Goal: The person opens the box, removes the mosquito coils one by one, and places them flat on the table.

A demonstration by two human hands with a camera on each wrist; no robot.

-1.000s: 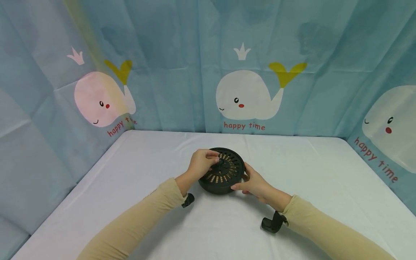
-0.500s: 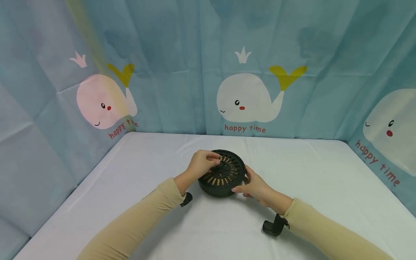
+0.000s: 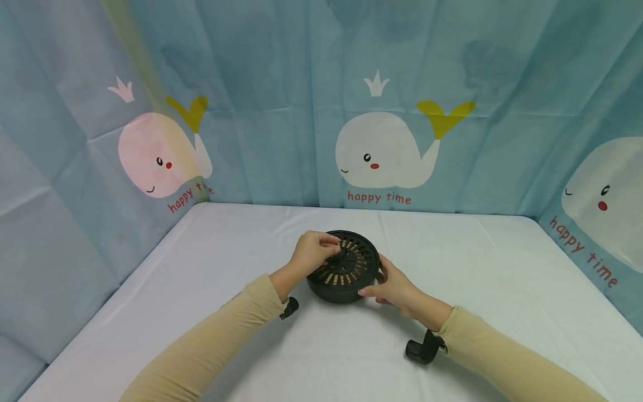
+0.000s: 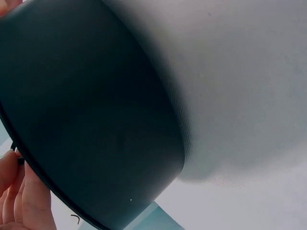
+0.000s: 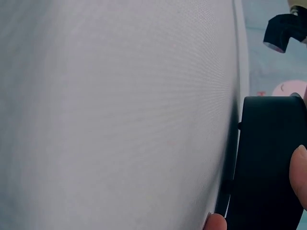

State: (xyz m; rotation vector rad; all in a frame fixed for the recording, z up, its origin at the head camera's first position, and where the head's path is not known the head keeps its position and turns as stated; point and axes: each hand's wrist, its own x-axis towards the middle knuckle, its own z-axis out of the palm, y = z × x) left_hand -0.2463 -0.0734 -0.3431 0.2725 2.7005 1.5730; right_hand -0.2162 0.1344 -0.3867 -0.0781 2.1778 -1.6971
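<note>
Fingertips of the left hand (image 3: 312, 251) are pinching a small black handle (image 4: 20, 161) at the slotted lid (image 3: 346, 267), while the right hand (image 3: 396, 287) is gripping the side of the round black container (image 3: 332, 293), seemingly bracing it on or just above the white tablecloth (image 3: 452, 254). No brand is showing there; beyond, red lettering (image 3: 379, 197) on the whale-print curtain (image 3: 251, 162) is spelling "happy time".

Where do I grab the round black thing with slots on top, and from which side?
I'd hold the round black thing by its curved outer wall, from the right like the right hand: it's broad and smooth, while the left hand is at the slotted top.
</note>
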